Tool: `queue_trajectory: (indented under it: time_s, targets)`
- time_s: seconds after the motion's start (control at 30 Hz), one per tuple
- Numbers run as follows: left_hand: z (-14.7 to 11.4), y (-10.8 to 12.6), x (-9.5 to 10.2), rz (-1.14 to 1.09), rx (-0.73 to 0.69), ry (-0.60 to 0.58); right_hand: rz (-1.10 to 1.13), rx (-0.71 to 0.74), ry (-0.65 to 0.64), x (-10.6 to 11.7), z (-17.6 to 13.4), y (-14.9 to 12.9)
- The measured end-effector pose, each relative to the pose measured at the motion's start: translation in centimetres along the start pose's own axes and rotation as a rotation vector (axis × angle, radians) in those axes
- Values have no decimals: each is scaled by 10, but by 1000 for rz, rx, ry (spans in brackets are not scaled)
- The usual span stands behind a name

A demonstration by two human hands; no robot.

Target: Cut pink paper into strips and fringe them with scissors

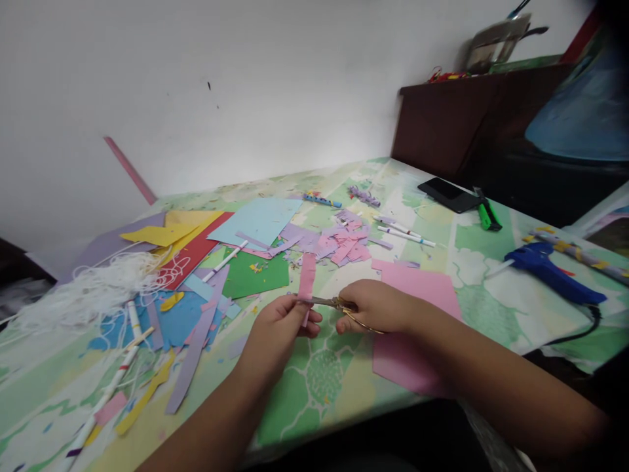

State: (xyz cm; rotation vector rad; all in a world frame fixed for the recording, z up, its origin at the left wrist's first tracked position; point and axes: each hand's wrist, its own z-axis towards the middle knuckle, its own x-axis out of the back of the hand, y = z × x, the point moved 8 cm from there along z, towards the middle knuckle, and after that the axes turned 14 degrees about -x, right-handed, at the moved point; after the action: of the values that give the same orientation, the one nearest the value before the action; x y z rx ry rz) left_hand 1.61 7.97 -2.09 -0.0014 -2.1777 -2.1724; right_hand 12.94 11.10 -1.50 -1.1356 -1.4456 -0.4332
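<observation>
My left hand (282, 319) pinches a narrow pink paper strip (307, 272) that stands up from the fingers. In my right hand (376, 305) is a pair of scissors (330, 301) with gold handles, its blades pointing left and lying across the strip just above my left fingers. Whether the blades are parted is too small to tell. Under my right hand and forearm lies a large pink sheet (417, 288), partly covered. Beyond the strip sits a pile of pink and purple paper scraps (344, 242).
Coloured sheets, a red one (199, 246) and a light blue one (255, 223) among them, lie left with tangled white string (98, 288). A blue glue gun (555, 272), a black phone (449, 194) and a green cutter (488, 215) are at right. White markers (405, 235) lie behind.
</observation>
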Motion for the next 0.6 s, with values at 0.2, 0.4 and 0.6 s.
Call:
queue_trajectory:
  time_s: [0.2, 0.4, 0.6]
  targets:
    - [-1, 6, -1, 104, -34, -25, -3, 19, 24, 0, 2, -1]
    - [-1, 10, 0, 169, -70, -34, 6, 20, 35, 1, 2, -3]
    - [0, 6, 1, 101, -62, -31, 16, -1, 75, 4, 2, -1]
